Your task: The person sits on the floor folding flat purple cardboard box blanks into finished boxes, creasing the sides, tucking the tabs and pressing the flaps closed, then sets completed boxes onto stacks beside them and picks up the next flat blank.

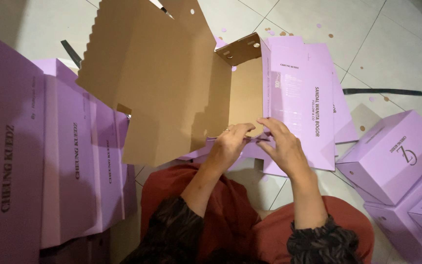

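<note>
The floor [396,54] was pale tile with flat purple boxes [69,151] stacked on the left. In the middle stood a half-folded box [172,83], brown inside. The left hand [230,144] and right hand [284,146] pinched its near flap, keeping the walls up.
</note>
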Demonstrator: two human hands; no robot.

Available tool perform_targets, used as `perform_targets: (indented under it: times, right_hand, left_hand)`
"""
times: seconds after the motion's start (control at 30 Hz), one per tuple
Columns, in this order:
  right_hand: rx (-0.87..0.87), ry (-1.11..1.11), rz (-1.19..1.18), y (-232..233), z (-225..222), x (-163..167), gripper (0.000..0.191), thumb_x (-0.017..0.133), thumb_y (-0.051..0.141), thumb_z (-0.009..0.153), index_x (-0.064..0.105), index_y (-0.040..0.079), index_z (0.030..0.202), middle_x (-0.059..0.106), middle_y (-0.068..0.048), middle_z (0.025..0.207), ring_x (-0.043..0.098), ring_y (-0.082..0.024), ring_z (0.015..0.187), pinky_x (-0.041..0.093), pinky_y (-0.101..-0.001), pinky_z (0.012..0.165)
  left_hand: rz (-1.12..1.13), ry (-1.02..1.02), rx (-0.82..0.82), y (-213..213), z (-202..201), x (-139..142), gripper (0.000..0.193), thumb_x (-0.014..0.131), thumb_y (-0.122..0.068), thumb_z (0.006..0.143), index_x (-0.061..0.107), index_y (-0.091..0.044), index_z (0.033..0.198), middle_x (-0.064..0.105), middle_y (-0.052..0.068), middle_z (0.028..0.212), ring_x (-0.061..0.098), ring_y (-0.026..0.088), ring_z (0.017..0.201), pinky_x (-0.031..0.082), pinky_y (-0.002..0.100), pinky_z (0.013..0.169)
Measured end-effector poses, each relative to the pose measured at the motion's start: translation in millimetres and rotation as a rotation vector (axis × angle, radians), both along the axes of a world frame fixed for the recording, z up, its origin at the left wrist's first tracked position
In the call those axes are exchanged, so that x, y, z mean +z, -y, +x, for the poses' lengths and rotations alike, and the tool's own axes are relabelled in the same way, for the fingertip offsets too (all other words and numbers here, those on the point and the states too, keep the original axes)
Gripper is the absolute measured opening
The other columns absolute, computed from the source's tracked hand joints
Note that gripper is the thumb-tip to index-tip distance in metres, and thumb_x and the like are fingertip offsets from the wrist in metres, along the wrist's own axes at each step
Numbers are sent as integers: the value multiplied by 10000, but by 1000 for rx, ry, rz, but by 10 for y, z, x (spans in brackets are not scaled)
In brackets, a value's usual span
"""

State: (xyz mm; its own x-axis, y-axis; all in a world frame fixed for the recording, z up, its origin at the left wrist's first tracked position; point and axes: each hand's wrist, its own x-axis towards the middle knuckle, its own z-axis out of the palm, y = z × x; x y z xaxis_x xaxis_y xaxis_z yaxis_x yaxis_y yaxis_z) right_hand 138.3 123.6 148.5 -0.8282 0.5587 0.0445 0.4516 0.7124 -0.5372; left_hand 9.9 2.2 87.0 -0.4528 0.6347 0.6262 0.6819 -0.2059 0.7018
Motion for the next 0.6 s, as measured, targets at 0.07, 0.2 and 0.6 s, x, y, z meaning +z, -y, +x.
perform_targets:
  times: [0.07,0.2,0.6]
  right_hand:
    - [-37,-38,-1,-11,-12,-107,623,829,140,772,605,214,1348,600,-122,1437,733,-259,1028,590,-354,885]
    - [-143,-78,-76,-46,6,-273,582,826,148,726,661,189,1283,469,-126,1577,731,-261,1040,597,-369,918]
    - [120,45,320,-26,26,-679,206,749,270,847,805,144,1000,764,-112,1011,661,-294,1062,346,-500,1133]
  left_hand:
    - [-62,-95,63,-32,8,-50,305,700,-47,796,652,-56,1096,722,110,982,688,293,896,547,384,777]
    - [-185,-217,97,-108,17,-310,155,697,-56,845,681,-109,990,711,66,909,662,254,835,548,403,861]
    - [-225,74,-89,-185,-56,-866,251,657,-44,999,671,-68,1249,673,94,1214,616,306,1115,409,454,1001]
